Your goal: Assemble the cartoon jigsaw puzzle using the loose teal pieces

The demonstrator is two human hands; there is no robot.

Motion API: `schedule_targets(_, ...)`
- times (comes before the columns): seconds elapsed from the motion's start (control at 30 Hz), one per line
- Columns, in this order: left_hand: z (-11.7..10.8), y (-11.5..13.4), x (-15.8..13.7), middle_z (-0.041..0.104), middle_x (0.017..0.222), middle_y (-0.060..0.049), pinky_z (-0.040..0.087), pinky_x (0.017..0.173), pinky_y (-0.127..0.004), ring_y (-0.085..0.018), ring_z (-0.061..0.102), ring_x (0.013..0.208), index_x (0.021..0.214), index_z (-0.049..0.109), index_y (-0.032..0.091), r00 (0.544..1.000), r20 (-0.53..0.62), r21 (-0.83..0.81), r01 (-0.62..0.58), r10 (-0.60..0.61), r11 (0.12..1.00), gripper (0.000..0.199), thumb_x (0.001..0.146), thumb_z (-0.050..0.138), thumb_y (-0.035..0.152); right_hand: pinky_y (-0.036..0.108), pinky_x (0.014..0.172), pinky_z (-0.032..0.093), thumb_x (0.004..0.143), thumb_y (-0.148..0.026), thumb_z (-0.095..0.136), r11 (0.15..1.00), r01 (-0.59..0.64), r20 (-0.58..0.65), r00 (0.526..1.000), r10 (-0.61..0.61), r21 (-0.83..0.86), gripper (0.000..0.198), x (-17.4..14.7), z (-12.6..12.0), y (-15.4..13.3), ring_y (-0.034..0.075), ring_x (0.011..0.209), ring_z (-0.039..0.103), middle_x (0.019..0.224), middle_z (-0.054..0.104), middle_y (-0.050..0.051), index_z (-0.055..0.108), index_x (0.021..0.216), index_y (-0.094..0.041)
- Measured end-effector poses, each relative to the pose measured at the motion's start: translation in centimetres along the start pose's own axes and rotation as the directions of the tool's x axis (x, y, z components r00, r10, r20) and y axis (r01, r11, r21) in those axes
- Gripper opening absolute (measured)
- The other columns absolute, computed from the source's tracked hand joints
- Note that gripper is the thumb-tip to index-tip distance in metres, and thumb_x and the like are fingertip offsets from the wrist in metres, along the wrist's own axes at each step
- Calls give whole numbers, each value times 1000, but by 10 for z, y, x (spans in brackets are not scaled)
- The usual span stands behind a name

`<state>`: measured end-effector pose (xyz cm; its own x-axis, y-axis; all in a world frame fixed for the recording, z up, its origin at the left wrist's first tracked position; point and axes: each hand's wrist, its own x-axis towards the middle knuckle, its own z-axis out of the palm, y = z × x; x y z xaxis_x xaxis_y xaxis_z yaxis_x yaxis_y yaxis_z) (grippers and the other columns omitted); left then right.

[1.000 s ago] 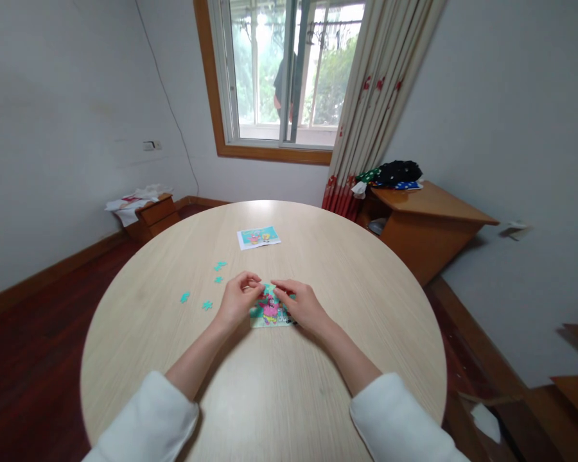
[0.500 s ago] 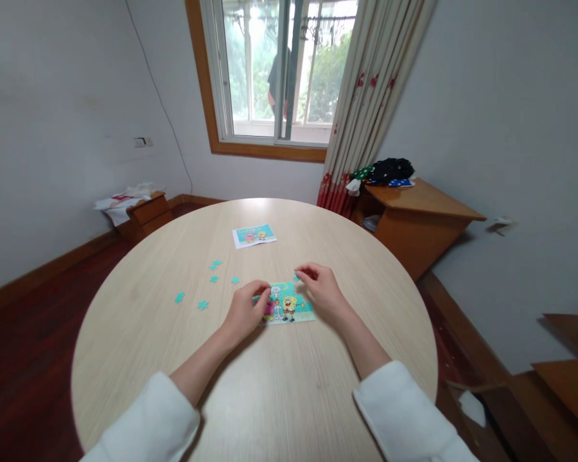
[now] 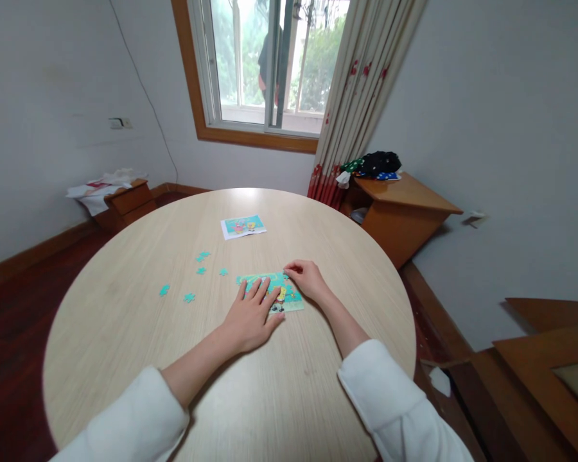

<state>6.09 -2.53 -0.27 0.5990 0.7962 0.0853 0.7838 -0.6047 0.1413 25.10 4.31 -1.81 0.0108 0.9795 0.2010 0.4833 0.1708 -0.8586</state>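
A partly assembled cartoon jigsaw puzzle (image 3: 293, 301) lies on the round table, teal with a yellow character showing. My left hand (image 3: 251, 317) rests flat across its left and lower part with fingers spread, hiding much of the picture. At the puzzle's upper right edge, my right hand (image 3: 308, 281) pinches a small teal puzzle piece (image 3: 286, 276), mostly covered by the fingertips. Several loose teal pieces are scattered to the left, among them one puzzle piece (image 3: 189, 298) nearest my left forearm and another loose piece (image 3: 223, 272) close to the puzzle's left side.
A printed reference picture (image 3: 243, 227) lies farther back on the pale wooden table (image 3: 125, 346). Beyond the table's right edge stands a wooden cabinet (image 3: 390, 221) with dark clothes on top. A patterned curtain (image 3: 351, 109) hangs beside the window, with a person partly visible outside.
My left hand has gone from curled fingers at the puzzle's left edge to lying flat and spread over it. My right hand stays at the upper right edge. The view has shifted slightly.
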Motion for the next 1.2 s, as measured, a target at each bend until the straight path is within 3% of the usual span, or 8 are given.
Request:
schedule_targets(0.47, 4, 2, 2, 25, 152, -13, 12, 112, -54, -30, 19, 140, 144, 31, 23, 999, 22, 34, 23, -24, 999, 59, 94, 24, 52, 25, 67, 42, 75, -16, 60, 970, 41, -7, 999, -44, -238, 10, -1, 3, -2, 13, 67, 55, 73, 66, 4, 69, 73, -15)
schedule_targets(1.2, 4, 1, 3, 27, 152, -14, 12, 111, -53, -32, 22, 140, 143, 34, 23, 1000, 25, 5, 19, -19, 1000, 57, 93, 30, 49, 25, 64, 41, 73, -16, 59, 969, 22, -27, 999, -30, -245, 9, 1, 5, 0, 13, 65, 54, 71, 65, 3, 68, 70, -17)
